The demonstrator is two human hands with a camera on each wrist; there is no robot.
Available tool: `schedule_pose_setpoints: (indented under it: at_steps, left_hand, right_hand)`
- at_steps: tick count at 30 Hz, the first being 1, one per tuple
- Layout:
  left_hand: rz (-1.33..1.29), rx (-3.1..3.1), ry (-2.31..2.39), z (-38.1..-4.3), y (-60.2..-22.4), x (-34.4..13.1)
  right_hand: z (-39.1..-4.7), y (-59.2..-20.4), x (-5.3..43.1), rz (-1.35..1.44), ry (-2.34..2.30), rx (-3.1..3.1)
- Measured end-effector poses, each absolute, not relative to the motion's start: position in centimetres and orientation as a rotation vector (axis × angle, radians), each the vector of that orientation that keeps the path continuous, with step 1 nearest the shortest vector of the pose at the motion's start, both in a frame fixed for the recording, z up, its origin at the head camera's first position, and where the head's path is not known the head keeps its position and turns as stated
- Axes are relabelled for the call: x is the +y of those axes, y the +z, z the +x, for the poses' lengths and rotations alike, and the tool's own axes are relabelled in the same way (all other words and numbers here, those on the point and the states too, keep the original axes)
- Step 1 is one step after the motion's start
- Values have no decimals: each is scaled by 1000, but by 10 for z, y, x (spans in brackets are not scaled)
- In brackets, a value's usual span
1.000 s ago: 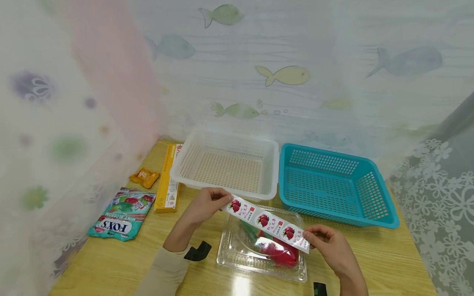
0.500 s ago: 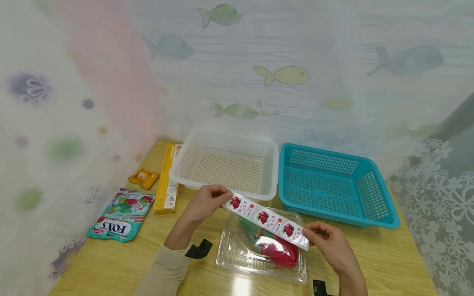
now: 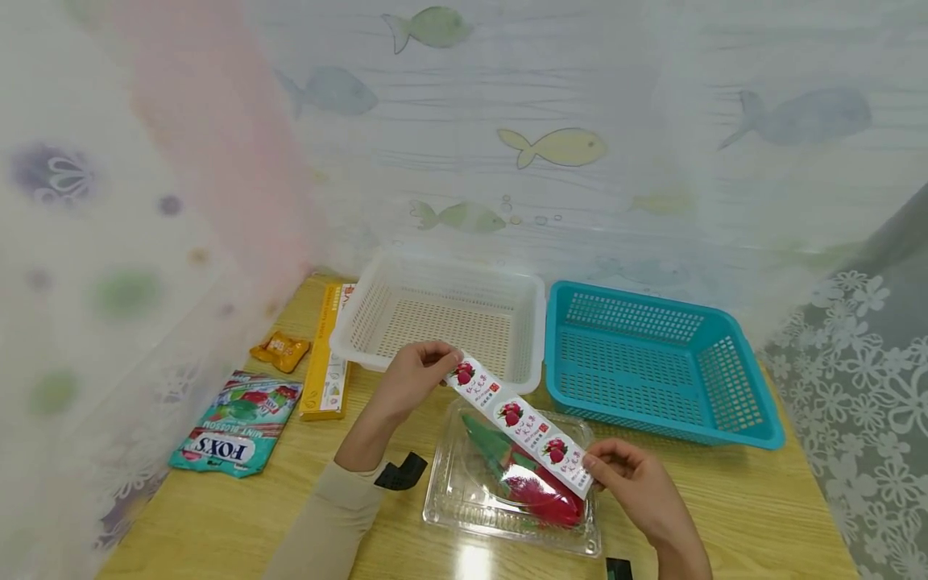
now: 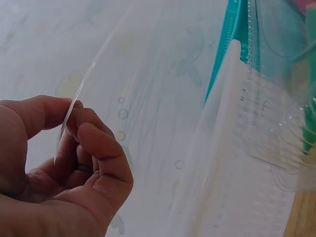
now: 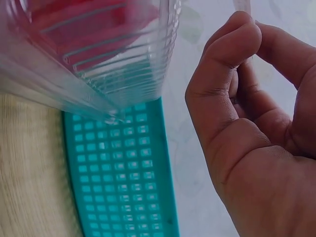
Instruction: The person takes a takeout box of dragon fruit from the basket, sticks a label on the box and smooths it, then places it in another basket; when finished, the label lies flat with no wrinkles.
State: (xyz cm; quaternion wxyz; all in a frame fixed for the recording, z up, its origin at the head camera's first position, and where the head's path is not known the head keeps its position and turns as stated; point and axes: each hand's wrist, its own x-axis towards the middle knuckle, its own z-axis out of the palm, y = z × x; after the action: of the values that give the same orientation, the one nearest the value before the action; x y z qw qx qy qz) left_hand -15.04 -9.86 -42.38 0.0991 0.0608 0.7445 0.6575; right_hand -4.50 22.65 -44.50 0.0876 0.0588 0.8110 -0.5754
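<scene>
My left hand (image 3: 412,380) pinches the upper left end of a strip of stickers (image 3: 516,419) between thumb and fingers. The strip is white, printed with red dragon fruit pictures and Chinese characters. At its lower right end my right hand (image 3: 638,485) pinches it the same way. The strip slants down to the right, held over a clear plastic clamshell box (image 3: 464,515). Inside the box lies a red and green dragon fruit (image 3: 540,493), partly covered by the strip in the head view. Edge-on, the strip (image 4: 81,89) shows as a thin line in the left wrist view.
Behind the box stand a white basket (image 3: 435,358) and a blue basket (image 3: 663,419), side by side. To the left lie a yellow box (image 3: 324,354), an orange-wrapped item (image 3: 281,351) and a FOX'S candy bag (image 3: 239,423). A fish-patterned curtain (image 3: 623,209) hangs behind the table.
My left hand has risen slightly with its end of the strip, and my right hand has shifted a little left. The strip slants more steeply; the box stays in place.
</scene>
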Motion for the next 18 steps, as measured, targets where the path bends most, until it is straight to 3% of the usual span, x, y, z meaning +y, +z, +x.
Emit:
schedule_pose_setpoints:
  at_steps: [18]
  left_hand:
    - [154, 2260, 1958, -167, -403, -75]
  right_hand:
    - [-36, -442, 215, -84, -1619, 2222]
